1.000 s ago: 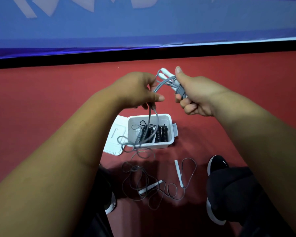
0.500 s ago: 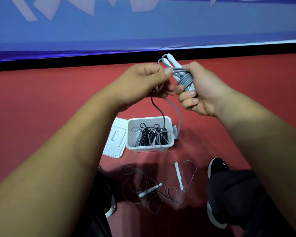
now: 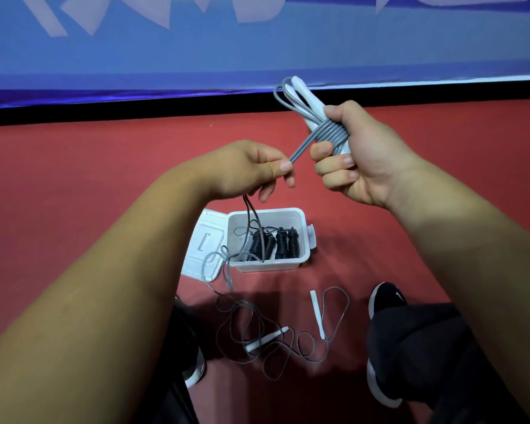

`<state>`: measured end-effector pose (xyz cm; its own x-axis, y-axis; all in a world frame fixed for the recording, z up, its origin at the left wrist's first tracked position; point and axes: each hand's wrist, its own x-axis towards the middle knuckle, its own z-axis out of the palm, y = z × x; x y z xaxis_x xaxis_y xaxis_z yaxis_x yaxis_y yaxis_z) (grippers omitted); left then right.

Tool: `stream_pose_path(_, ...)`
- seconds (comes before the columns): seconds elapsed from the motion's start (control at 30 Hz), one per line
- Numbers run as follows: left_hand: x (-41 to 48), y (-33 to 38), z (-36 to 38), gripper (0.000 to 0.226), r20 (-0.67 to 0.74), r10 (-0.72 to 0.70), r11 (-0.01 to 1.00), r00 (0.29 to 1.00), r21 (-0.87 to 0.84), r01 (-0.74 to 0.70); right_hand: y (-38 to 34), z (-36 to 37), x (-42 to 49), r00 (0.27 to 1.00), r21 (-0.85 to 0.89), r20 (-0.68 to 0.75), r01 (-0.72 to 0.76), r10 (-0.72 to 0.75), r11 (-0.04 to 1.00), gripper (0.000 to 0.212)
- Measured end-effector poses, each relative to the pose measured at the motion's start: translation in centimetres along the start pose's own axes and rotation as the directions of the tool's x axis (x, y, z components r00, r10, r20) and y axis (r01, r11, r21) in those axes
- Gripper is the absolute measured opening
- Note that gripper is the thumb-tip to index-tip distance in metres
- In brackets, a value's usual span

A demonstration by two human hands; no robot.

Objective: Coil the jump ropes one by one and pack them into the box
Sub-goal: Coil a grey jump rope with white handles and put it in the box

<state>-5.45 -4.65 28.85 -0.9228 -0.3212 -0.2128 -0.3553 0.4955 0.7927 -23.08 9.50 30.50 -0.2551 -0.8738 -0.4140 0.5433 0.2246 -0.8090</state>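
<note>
Spanning banner (image 3: 257, 50): blue with pale shapes, it is stretching across the top, and a black strip is running under it.
Floor (image 3: 74, 179): red, it is carrying the box, the lid, the loose rope and the person's feet.
Legs (image 3: 426, 347): in black trousers, they are filling the bottom right. A black shoe (image 3: 386, 298) with a white sole is pointing toward the box.
Box (image 3: 270, 265): white and open, it is sitting on the floor between the forearms, below both grips.
Lid (image 3: 205, 246): white, it is lying against the box's left side.
Loose rope (image 3: 257, 359): this thin grey cord is sprawling in tangled loops on the floor on the near side of the box, with two white handles lying apart in it.
Right grip (image 3: 358, 157): it is clenching the wound part of the grey rope, fingers curling round it, and holding it up above the floor.
Left grip (image 3: 245, 169): it is pinching the rope's free doubled strand between thumb and forefinger, just left of the right grip and apart from it.
Grey rope (image 3: 328, 134): it is sitting in tight turns round its white handles (image 3: 303, 93), which are sticking out above the right grip beside a loop. A doubled strand is running taut down-left into the left grip. Below it the cord is hanging across the box, looping over the lid and reaching the floor, where it is merging with the tangle beyond telling apart.
Black ropes (image 3: 283, 243): these coiled bundles are standing side by side inside the box.
</note>
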Motion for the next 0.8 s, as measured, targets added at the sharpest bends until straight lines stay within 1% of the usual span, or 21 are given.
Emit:
stream_pose_path(0.1,0.0,0.0,0.0,0.024,0.02,-0.042,0.999,0.999,0.008,0.042,0.2,0.3,-0.4,1.0,-0.041,0.022,0.019,-0.018,0.999,0.017)
stream_pose_path(0.2,0.1,-0.3,0.1,0.02,0.042,-0.083,0.996,0.996,0.045,0.081,0.7,0.6,-0.8,0.998,-0.092,0.061,0.005,0.0,0.996,0.016)
stream_pose_path(0.27,0.2,-0.6,0.2,0.017,0.031,-0.103,0.992,0.994,0.078,0.101,1.1,1.1,-1.2,0.994,-0.143,0.097,-0.029,0.043,0.989,0.018)
stream_pose_path(0.33,0.2,-0.6,0.3,0.014,-0.001,-0.095,0.99,0.995,0.101,0.094,1.5,1.4,-1.5,0.985,-0.201,0.138,-0.071,0.1,0.977,0.023)
stream_pose_path(0.4,0.2,-0.6,0.1,0.014,-0.07,-0.06,0.995,0.996,0.082,0.065,1.6,1.4,-1.8,0.965,-0.254,0.19,-0.129,0.18,0.959,0.023)
stream_pose_path(0.43,0.1,-0.6,-0.2,0.014,-0.097,-0.032,0.996,0.995,0.078,0.039,1.6,1.3,-1.9,0.947,-0.282,0.219,-0.169,0.235,0.944,0.021)
stream_pose_path(0.47,-0.2,-0.6,-0.6,0.016,-0.095,0.002,0.996,0.996,0.085,0.007,1.6,1.3,-2.0,0.922,-0.318,0.247,-0.213,0.298,0.924,0.02)
stream_pose_path(0.5,-0.4,-0.5,-1.1,0.018,-0.062,0.037,0.996,0.997,0.088,-0.032,1.5,1.2,-2.1,0.889,-0.36,0.273,-0.26,0.368,0.896,0.022)
stream_pose_path(0.57,-0.8,-0.4,-1.4,0.014,0.003,0.095,0.995,0.995,0.032,-0.095,1.5,1.3,-2.4,0.804,-0.433,0.32,-0.346,0.501,0.832,0.036)
stream_pose_path(0.63,-1.0,-0.1,-1.2,0.01,0.001,0.105,0.989,0.994,-0.104,-0.104,1.3,1.1,-2.3,0.721,-0.478,0.373,-0.39,0.584,0.787,0.058)
stream_pose_path(0.67,-0.9,0.1,-1.2,0.009,-0.01,0.105,0.982,0.994,-0.155,-0.105,1.2,0.8,-2.1,0.683,-0.484,0.407,-0.402,0.607,0.777,0.062)
stream_pose_path(0.7,-0.8,0.3,-1.2,0.01,-0.018,0.108,0.978,0.994,-0.179,-0.11,1.1,0.6,-2.0,0.652,-0.471,0.441,-0.417,0.617,0.777,0.059)
stream_pose_path(0.73,-0.8,0.5,-1.4,0.01,-0.025,0.112,0.976,0.993,-0.183,-0.115,1.0,0.3,-1.8,0.637,-0.448,0.461,-0.434,0.618,0.782,0.05)
stream_pose_path(0.77,-0.8,0.7,-1.6,0.01,-0.032,0.112,0.978,0.993,-0.173,-0.116,1.0,0.0,-1.7,0.64,-0.44,0.455,-0.443,0.619,0.781,0.042)
stream_pose_path(0.8,-0.8,0.8,-1.8,0.011,-0.042,0.107,0.981,0.993,-0.156,-0.112,1.0,-0.3,-1.7,0.658,-0.455,0.425,-0.437,0.621,0.775,0.039)
